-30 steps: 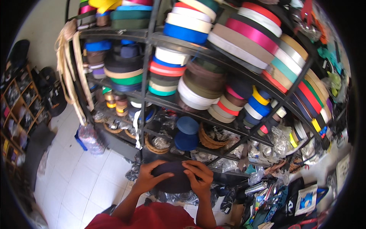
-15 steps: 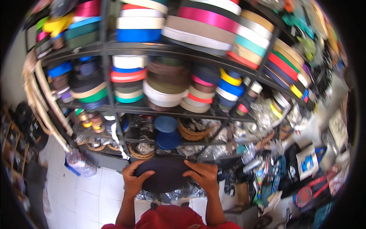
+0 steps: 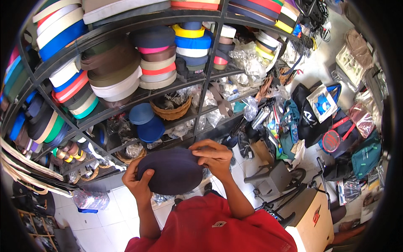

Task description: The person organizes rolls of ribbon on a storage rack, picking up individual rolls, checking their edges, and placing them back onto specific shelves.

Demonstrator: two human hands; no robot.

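A dark navy roll of webbing (image 3: 173,173) is held up in front of my red shirt, its flat round face tilted toward me. My left hand (image 3: 139,181) grips its left edge, the thumb lying on the face and the fingers round the far side. At the upper right rim is my right hand (image 3: 216,158), its thumb and fingers pinched together against the edge of the webbing. Whether a loose end sits between those fingertips is too small to tell.
Ahead, a black metal shelf (image 3: 145,103) carries several stacks of coloured webbing rolls (image 3: 115,82). A wicker basket (image 3: 172,110) and blue rolls (image 3: 150,129) are lower down. Bags and plastic packets crowd the right floor, near a cardboard box (image 3: 312,224) and a grey stool (image 3: 268,178).
My view has swung to the right, so the shelf has shifted left. The right hand has gone from holding the roll's side to pinching at its upper right rim; the left keeps its grip.
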